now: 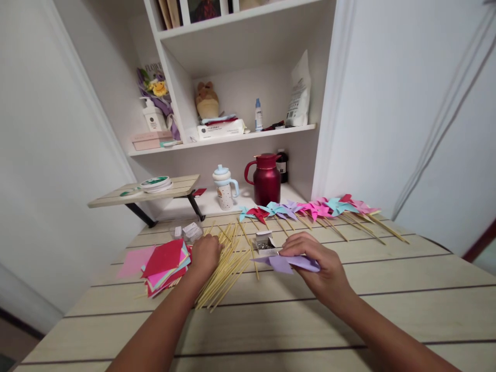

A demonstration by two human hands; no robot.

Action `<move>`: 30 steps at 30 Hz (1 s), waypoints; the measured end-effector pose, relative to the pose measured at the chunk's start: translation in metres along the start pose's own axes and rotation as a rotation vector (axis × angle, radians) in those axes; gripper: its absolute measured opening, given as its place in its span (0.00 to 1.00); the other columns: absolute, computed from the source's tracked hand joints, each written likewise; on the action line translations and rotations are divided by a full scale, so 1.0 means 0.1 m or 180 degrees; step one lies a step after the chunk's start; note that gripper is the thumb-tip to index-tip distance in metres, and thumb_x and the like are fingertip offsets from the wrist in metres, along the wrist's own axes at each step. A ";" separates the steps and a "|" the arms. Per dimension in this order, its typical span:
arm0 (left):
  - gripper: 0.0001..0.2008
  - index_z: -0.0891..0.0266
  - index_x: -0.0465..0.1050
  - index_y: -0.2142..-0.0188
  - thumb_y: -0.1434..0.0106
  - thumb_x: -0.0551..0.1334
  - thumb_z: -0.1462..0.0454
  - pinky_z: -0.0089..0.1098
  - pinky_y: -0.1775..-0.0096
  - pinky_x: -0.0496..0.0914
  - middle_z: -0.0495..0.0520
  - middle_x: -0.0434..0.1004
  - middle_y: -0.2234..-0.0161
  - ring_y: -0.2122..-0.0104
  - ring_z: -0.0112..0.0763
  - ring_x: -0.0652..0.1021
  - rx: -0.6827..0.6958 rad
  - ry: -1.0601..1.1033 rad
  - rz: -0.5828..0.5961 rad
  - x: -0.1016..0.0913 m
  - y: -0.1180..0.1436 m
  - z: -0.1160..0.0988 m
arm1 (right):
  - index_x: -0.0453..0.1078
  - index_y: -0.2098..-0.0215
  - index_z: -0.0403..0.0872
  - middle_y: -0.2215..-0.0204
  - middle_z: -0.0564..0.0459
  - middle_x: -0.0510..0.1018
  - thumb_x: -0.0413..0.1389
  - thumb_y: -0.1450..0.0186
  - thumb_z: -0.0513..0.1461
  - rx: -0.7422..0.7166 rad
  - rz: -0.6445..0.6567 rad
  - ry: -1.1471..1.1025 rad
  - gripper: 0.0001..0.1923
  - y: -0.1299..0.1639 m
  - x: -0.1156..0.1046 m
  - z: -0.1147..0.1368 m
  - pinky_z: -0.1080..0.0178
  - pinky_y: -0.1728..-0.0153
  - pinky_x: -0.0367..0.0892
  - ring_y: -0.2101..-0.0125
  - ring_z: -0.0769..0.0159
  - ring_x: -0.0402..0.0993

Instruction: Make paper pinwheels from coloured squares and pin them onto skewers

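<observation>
Right hand: the right hand (323, 266), nearest the camera at the table's middle, has its fingers closed on a folded lilac paper piece (284, 263), which rests on the wooden table (387, 294)
Left hand: the left hand (205, 254) lies palm down on the upper end of the bamboo sticks (225, 268); the fingers curl over the sticks, but whether they grip one I cannot tell
Bamboo sticks: a loose fan of pale sticks between the two hands, running toward the near edge
Pin box: a small open box of metal pins (264, 243) just beyond the lilac piece, touching or nearly touching it
Paper squares: a stack of coloured paper squares (166, 264), red on top, just left of the left hand, with one pink sheet (134, 261) beside it toward the left edge
Pinwheels: a row of finished paper pinwheels (310, 209) on sticks along the far edge, blue, red, purple and pink
Behind the table: a dark red jug (266, 178) and a pale blue lidded cup (223, 188) on the low shelf
</observation>
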State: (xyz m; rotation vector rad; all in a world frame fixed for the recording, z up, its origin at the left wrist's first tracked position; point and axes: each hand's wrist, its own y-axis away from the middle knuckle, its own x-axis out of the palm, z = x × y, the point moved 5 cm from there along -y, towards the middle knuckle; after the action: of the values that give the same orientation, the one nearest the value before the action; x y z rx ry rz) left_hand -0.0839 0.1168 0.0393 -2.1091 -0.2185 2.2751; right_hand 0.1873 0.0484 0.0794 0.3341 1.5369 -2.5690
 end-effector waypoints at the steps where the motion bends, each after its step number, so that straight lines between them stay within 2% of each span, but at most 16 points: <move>1: 0.19 0.62 0.68 0.47 0.34 0.61 0.58 0.45 0.55 0.74 0.58 0.72 0.49 0.55 0.39 0.77 -0.0003 0.0059 0.0036 -0.01 0.00 0.03 | 0.74 0.63 0.49 0.68 0.49 0.77 0.57 0.36 0.30 -0.0010 -0.0011 0.0006 0.09 0.00 0.00 0.01 0.56 0.64 0.69 0.64 0.59 0.73; 4: 0.14 0.63 0.71 0.51 0.34 0.60 0.58 0.42 0.56 0.73 0.56 0.75 0.53 0.57 0.36 0.77 0.0078 0.0248 0.0089 -0.11 0.00 0.15 | 0.73 0.63 0.49 0.68 0.49 0.77 0.56 0.35 0.30 -0.0040 -0.0060 0.0021 0.09 -0.02 -0.01 0.03 0.56 0.63 0.68 0.64 0.59 0.73; 5: 0.10 0.62 0.74 0.55 0.32 0.57 0.62 0.39 0.56 0.72 0.56 0.77 0.56 0.58 0.36 0.77 0.0136 0.0307 0.0060 -0.17 0.02 0.18 | 0.73 0.63 0.49 0.69 0.49 0.76 0.56 0.35 0.30 -0.0037 -0.0071 0.0022 0.09 -0.02 -0.02 0.03 0.56 0.63 0.68 0.64 0.60 0.73; 7: 0.12 0.61 0.76 0.58 0.33 0.54 0.67 0.36 0.56 0.69 0.58 0.78 0.56 0.57 0.37 0.77 0.0235 0.0377 -0.0048 -0.30 0.08 0.25 | 0.73 0.64 0.49 0.69 0.50 0.76 0.57 0.36 0.30 -0.0025 -0.0075 0.0017 0.08 -0.02 -0.02 0.03 0.56 0.64 0.68 0.65 0.60 0.73; 12: 0.11 0.60 0.78 0.63 0.37 0.56 0.68 0.33 0.54 0.64 0.57 0.77 0.57 0.54 0.38 0.74 0.0520 0.0388 -0.0192 -0.49 0.30 0.28 | 0.73 0.63 0.49 0.68 0.49 0.76 0.56 0.36 0.29 -0.0011 -0.0022 0.0036 0.09 -0.01 -0.01 0.00 0.56 0.63 0.68 0.64 0.59 0.73; 18: 0.10 0.61 0.79 0.66 0.39 0.57 0.67 0.33 0.62 0.64 0.57 0.77 0.62 0.61 0.38 0.75 0.0448 0.0245 -0.0104 -0.35 0.45 0.30 | 0.73 0.64 0.49 0.68 0.49 0.76 0.57 0.35 0.30 0.0020 -0.0029 0.0074 0.08 0.00 -0.02 -0.02 0.56 0.62 0.68 0.64 0.60 0.73; 23: 0.08 0.62 0.78 0.68 0.38 0.59 0.64 0.36 0.60 0.64 0.60 0.77 0.62 0.59 0.41 0.75 0.0296 0.0026 -0.0149 -0.21 0.48 0.31 | 0.73 0.64 0.50 0.67 0.49 0.77 0.57 0.35 0.31 0.0050 -0.0057 0.0104 0.07 -0.01 -0.03 0.00 0.56 0.62 0.69 0.63 0.59 0.74; 30: 0.10 0.64 0.77 0.65 0.37 0.56 0.68 0.38 0.59 0.64 0.63 0.76 0.61 0.58 0.43 0.75 0.0176 -0.0181 -0.0131 -0.13 0.51 0.19 | 0.74 0.64 0.50 0.68 0.49 0.78 0.58 0.36 0.33 0.0109 -0.0080 0.0097 0.06 -0.01 -0.04 0.01 0.55 0.62 0.69 0.64 0.58 0.75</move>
State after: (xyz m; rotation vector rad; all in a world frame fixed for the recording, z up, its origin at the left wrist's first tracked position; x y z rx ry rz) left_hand -0.0982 0.0630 0.0470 -1.9968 -0.1961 2.2925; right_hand 0.1905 0.0480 0.0821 0.3616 1.5182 -2.6241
